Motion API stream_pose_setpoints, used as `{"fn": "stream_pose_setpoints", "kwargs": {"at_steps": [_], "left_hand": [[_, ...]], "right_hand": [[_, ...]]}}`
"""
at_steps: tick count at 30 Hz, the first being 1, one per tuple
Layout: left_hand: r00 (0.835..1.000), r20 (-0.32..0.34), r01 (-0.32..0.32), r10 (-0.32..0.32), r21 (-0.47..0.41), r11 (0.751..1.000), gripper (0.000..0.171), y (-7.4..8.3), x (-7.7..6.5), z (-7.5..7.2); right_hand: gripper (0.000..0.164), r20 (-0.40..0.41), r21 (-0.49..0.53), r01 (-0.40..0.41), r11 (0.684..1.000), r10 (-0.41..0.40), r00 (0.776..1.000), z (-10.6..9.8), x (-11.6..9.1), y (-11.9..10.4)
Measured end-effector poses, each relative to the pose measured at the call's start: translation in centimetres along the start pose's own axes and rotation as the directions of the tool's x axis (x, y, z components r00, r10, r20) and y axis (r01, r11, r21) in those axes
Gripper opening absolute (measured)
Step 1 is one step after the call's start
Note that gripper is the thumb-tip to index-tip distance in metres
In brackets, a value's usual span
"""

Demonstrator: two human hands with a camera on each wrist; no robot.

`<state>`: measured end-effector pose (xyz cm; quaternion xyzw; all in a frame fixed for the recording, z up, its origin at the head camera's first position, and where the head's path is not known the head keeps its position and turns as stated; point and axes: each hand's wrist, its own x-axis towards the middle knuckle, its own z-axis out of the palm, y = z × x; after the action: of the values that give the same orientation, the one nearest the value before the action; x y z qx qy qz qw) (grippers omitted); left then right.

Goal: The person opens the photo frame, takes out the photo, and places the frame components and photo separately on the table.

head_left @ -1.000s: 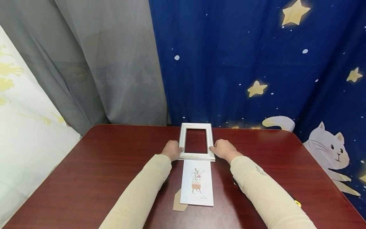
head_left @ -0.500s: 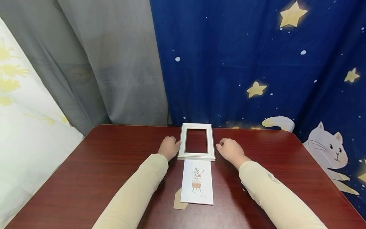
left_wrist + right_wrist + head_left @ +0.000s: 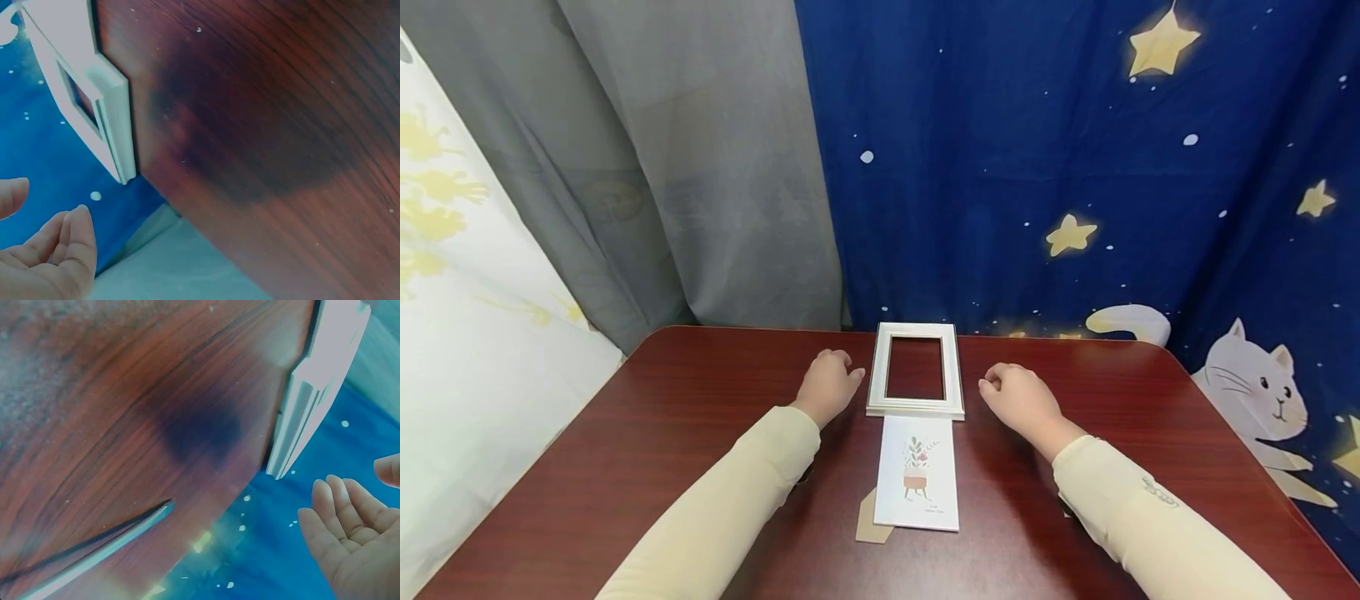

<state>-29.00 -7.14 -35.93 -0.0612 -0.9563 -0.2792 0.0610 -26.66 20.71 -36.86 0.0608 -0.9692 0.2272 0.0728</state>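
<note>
A white picture frame [image 3: 952,367] lies at the table's far edge, with dark red wood showing through its opening. Directly in front of it, at its near edge, is a white card [image 3: 895,500] printed with a potted plant. My left hand [image 3: 827,389] hovers just left of the frame, apart from it, fingers loosely bent and holding nothing. On the other side my right hand [image 3: 1024,406] is likewise off the frame, with loosely bent fingers. Both wrist views show the hands' fingers and thumbs apart from the frame's side [image 3: 115,131].
A tan cardboard piece [image 3: 870,527] sticks out from under the card's lower left. In the right wrist view a long thin pale strip [image 3: 100,553] lies on the dark red table [image 3: 700,417]. Grey [image 3: 745,183] and blue starry curtains [image 3: 940,208] hang behind the table.
Both hands have let go of the frame's lower sides and drawn apart, the left hand leftward and the right hand rightward. The frame and card stay in place.
</note>
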Motion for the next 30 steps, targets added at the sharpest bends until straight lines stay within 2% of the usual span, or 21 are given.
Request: {"fn": "stream_pose_setpoints", "kwargs": {"at_steps": [8,16,22,30], "left_hand": [[1.000,-0.001,-0.014,0.014,-0.012,1.000,0.036,0.9,-1.4,-1.3],[0.999,-0.002,-0.051,0.051,-0.004,0.999,0.033,0.9,-3.5,-1.2],[0.996,-0.003,-0.085,0.085,0.016,0.996,0.031,0.9,-5.1,-1.0],[0.997,0.022,-0.068,0.068,0.006,0.998,0.030,0.7,-6.8,-0.8]], "right_hand": [[0.026,-0.024,0.009,0.012,1.000,-0.012,1.000,-0.3,-1.7,-0.4],[0.023,-0.022,-0.043,0.044,0.998,-0.045,0.999,-0.1,-3.9,-0.9],[0.021,0.013,-0.097,0.070,0.993,-0.069,0.998,0.4,-5.6,-1.1],[0.022,0.077,-0.120,0.047,0.992,-0.038,0.996,0.9,-6.7,-1.5]]}}
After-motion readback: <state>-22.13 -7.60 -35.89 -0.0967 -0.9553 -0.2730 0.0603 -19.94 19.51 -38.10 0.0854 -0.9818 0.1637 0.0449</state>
